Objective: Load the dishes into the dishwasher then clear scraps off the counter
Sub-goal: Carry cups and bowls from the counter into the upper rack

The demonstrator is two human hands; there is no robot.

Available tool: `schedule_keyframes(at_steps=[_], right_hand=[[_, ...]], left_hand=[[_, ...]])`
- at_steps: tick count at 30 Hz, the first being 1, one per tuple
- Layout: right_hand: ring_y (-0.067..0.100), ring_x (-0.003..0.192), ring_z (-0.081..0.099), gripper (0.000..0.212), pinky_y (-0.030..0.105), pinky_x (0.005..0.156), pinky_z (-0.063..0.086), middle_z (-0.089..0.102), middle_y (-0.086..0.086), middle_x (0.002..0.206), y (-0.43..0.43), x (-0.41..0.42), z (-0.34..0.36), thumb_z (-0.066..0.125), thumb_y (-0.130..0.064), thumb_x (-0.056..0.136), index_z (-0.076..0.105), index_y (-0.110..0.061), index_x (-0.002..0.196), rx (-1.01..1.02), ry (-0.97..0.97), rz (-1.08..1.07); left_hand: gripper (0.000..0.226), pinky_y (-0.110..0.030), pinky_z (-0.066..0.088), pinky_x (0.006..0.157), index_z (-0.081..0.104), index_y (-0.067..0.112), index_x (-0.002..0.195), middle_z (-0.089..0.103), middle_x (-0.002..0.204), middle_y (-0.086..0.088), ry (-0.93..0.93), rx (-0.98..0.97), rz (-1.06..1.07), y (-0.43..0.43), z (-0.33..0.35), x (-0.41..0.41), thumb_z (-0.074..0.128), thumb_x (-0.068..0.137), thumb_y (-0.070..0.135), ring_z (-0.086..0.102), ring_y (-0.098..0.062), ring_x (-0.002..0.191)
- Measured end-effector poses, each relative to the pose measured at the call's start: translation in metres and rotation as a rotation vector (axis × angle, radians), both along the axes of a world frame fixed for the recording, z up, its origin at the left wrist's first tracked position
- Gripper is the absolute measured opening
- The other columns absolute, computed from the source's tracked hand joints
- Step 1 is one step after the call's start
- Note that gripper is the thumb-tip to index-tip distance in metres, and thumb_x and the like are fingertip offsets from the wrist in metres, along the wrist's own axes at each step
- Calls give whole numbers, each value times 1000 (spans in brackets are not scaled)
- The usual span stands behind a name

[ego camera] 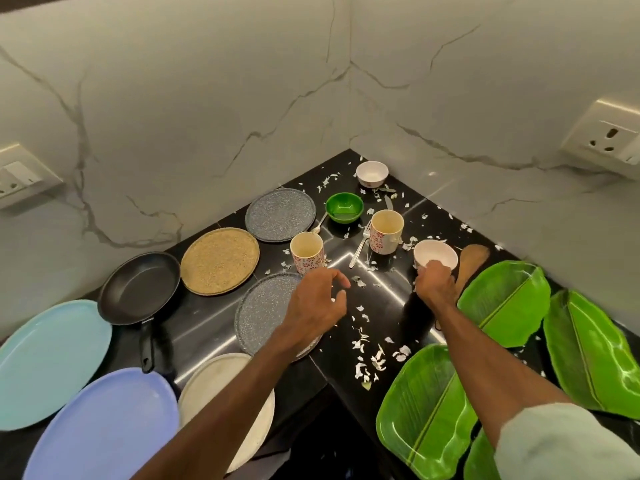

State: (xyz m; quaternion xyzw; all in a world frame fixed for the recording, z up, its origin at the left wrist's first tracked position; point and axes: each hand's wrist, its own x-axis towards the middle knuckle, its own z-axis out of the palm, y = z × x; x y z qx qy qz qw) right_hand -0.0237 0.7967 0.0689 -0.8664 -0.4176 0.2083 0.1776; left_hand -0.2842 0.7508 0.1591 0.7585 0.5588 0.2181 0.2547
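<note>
Nearest the person, well to the near left of the near mug [306,252], lie 3 plates: a white plate [225,403], a lilac plate [104,427] and a pale blue plate [48,362]. To the mug's near right lie 3 green leaf trays [426,410], and a scatter of pale scraps [367,358] lies on the black worktop [381,292].

The left hand [315,303] hovers just on the near side of the mug, above the far edge of the near grey plate [266,313]. Its fingers are spread and loosely curled, holding nothing. Left of the mug are a tan plate [220,259] and, further left, a black pan [140,287].

Right of the mug, the right hand [434,284] grips the near bowl [435,254] at its near rim, fingers curled against the wall. A wooden spatula [471,261] lies just beyond that bowl on the right.

Between the mug and that bowl, a fork [358,251] lies beside the far mug [386,230]. Both mugs stand upright.

Beyond the near mug sit the far grey plate [280,214] and a green bowl [344,207]. A far bowl [372,173] stands deepest in the corner, with more scraps around it.
</note>
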Motion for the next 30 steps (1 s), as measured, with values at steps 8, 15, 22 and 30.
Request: schedule_keyframes(at_steps=[8, 15, 22, 30], right_hand=[[40, 107, 63, 27, 34, 79, 40, 68, 24, 117, -12, -19, 33, 54, -28, 104, 59, -4, 115, 333, 214, -183], [21, 95, 55, 28, 30, 76, 39, 64, 6, 105, -25, -53, 26, 58, -34, 102, 59, -8, 114, 388, 264, -354], [27, 104, 61, 27, 35, 81, 51, 65, 11, 117, -34, -61, 11, 62, -34, 100, 59, -10, 113, 388, 251, -432], [28, 100, 61, 36, 42, 81, 56, 65, 8, 108, -40, -60, 34, 67, -48, 93, 58, -14, 100, 393, 243, -431]], left_hand=[[27, -34, 52, 93, 67, 12, 112, 65, 111, -5, 120, 109, 57, 106, 9, 35, 67, 86, 13, 57, -18, 108], [51, -43, 41, 105, 52, 6, 128, 51, 135, -19, 578, 10, -87, 213, -24, 78, 73, 87, 28, 43, -35, 128], [24, -41, 44, 100, 58, 11, 119, 61, 124, -13, 869, 124, -303, 251, -75, 88, 61, 98, 23, 51, -30, 122], [24, -39, 46, 91, 62, 12, 120, 61, 119, -16, 688, 210, -124, 270, -47, 73, 63, 97, 20, 49, -30, 118]])
